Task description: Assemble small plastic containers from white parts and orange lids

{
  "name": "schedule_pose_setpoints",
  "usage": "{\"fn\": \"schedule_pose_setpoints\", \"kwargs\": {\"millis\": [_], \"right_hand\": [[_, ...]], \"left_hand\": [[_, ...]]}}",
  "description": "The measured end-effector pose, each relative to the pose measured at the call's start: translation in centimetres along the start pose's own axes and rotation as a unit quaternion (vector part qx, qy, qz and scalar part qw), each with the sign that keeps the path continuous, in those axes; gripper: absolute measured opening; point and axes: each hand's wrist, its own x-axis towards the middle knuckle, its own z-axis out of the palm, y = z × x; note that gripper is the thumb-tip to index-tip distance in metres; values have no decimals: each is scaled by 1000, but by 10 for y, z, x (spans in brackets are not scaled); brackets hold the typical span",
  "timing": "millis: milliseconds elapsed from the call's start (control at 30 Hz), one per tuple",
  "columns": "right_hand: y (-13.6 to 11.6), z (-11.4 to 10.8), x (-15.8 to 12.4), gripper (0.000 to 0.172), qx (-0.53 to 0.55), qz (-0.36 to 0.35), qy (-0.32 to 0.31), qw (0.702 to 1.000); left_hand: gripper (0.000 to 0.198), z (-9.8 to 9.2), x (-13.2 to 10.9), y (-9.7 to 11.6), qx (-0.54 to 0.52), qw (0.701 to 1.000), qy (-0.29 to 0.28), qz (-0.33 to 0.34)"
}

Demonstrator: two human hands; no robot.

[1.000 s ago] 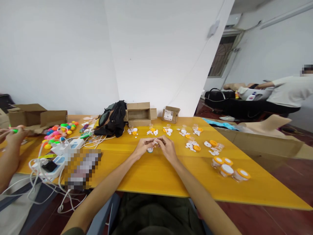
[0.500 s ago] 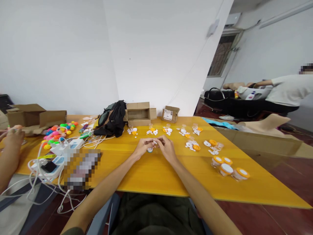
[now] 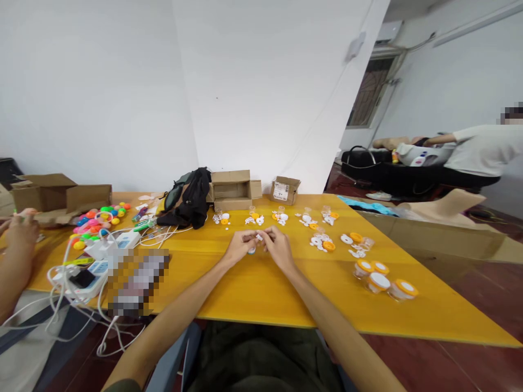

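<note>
Over the middle of the table [image 3: 245, 288], my left hand [image 3: 240, 246] and my right hand [image 3: 279, 247] meet at the fingertips. Both are closed on a small white plastic piece [image 3: 259, 237] with dark holes or marks. Just below the left fingers shows a small round item with a bluish rim [image 3: 251, 251], mostly hidden by that hand. Further right lie white discs [image 3: 316, 241], an orange ring lid [image 3: 328, 246] and other small white parts. Several clear jars with orange lids [image 3: 378, 282] stand together at the right.
Along the back are small part piles [image 3: 283, 218], an open cardboard box [image 3: 231, 190], a smaller box [image 3: 285, 190] and a black bag [image 3: 192, 198]. To the left lie power strips [image 3: 98, 267], cables, a blurred-out device [image 3: 141, 280] and colourful balls [image 3: 96, 220]. Another person's hand [image 3: 22, 234] is far left.
My fingers have shifted slightly around the small white piece, and the bluish-rimmed item is more covered by my left hand. The other things on the table stay where they were.
</note>
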Motion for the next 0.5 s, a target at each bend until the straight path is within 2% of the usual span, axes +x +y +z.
{"fn": "schedule_pose_setpoints", "kwargs": {"millis": [167, 500], "right_hand": [[-4, 2, 0, 53, 46, 32, -4, 998], [2, 4, 1, 53, 32, 27, 2, 999]], "left_hand": [[31, 1, 0, 1, 10, 1000, -1, 15], [29, 0, 0, -2, -1, 1000, 2, 8]]}}
